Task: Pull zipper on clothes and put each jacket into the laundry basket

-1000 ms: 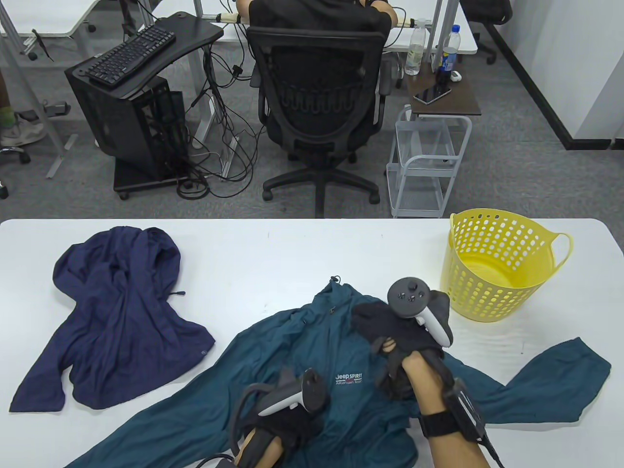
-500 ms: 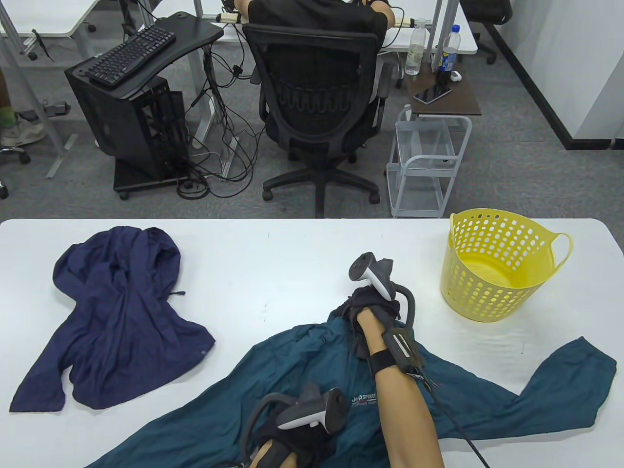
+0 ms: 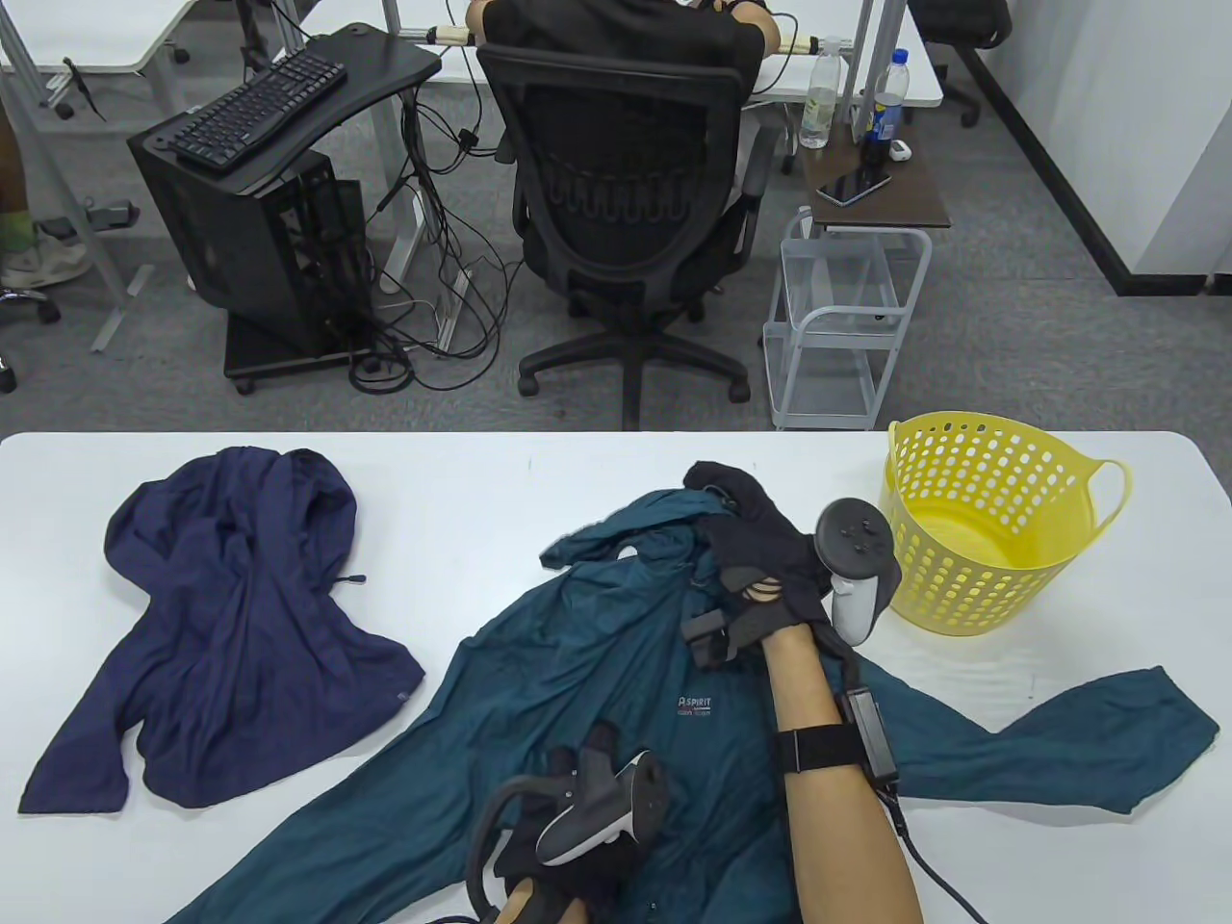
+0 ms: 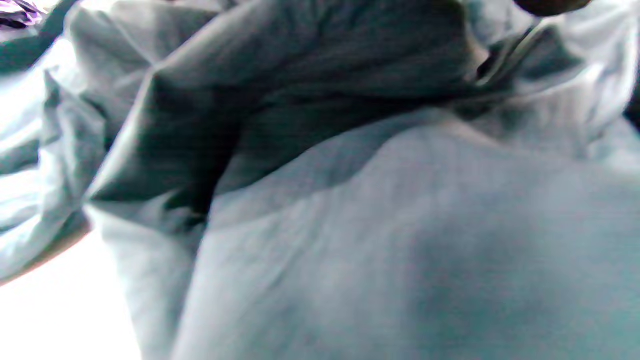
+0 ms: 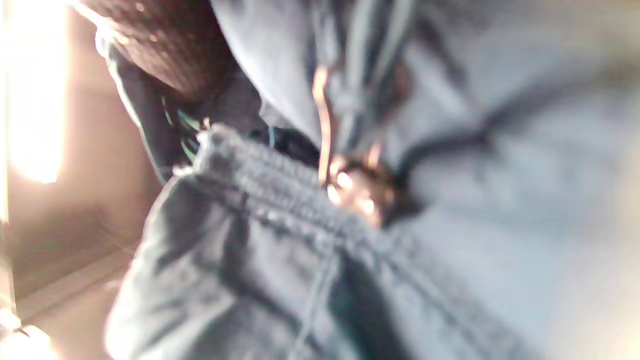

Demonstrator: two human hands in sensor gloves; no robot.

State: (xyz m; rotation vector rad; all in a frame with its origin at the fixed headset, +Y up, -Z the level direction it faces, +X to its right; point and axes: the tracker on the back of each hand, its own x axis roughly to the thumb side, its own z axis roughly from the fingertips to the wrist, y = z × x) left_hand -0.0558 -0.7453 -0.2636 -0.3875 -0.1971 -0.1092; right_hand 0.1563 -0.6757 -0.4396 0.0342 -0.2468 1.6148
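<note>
A teal jacket (image 3: pixel 597 664) lies spread across the near middle of the white table (image 3: pixel 539 481). My right hand (image 3: pixel 746 553) is at its collar, fingers curled and gripping the fabric around the top of the zipper. In the blurred right wrist view a coppery zipper pull (image 5: pixel 352 192) shows beside the gloved fingers (image 5: pixel 260 200). My left hand (image 3: pixel 582 770) rests on the jacket's lower front with fingers stretched forward, largely hidden under its tracker. The left wrist view holds only teal jacket cloth (image 4: pixel 380 225). A navy jacket (image 3: pixel 231 616) lies crumpled at the left. The yellow laundry basket (image 3: pixel 982 525) stands at the right.
Beyond the table's far edge stand an office chair (image 3: pixel 626 192) with a seated person, a black computer stand (image 3: pixel 260 192) with cables, and a white wire cart (image 3: pixel 847 318). The teal jacket's sleeve (image 3: pixel 1088 741) reaches toward the right, near the basket.
My right hand travelled up the teal jacket's front from the chest to the collar, and the collar now lies stretched farther up the table. My left hand stayed low on the jacket.
</note>
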